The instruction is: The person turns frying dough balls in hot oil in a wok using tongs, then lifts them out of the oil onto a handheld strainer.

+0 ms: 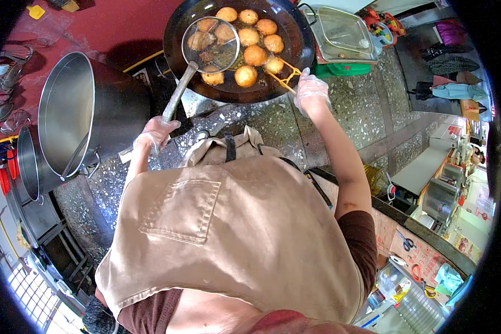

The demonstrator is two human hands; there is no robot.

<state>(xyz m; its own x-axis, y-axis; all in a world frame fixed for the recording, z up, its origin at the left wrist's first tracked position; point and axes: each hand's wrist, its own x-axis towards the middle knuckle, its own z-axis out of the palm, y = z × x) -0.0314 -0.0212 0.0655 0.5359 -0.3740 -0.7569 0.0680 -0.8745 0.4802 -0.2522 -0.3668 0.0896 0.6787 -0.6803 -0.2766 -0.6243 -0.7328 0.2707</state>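
A dark wok (pixel 298 42) at the top holds oil and several round golden fried balls (pixel 255 55). My left hand (pixel 157 133), in a clear plastic glove, is wrapped round the metal handle of a wire-mesh skimmer (pixel 210 44). The skimmer's round mesh lies over the wok's left part, with some balls showing through it. My right hand (pixel 313 93), also gloved, grips orange-yellow tongs (pixel 284 79). Their tips reach into the wok at a ball (pixel 273 65) near its right side; I cannot tell whether they pinch it.
Left of the wok stands a tall metal pot (pixel 114 106), with a smaller pot (pixel 29 162) beyond it. A rectangular clear-sided tray (pixel 342 34) sits right of the wok, above a green base (pixel 345 69). Whisks (pixel 18 54) lie far left. Scissors (pixel 406 241) rest at lower right.
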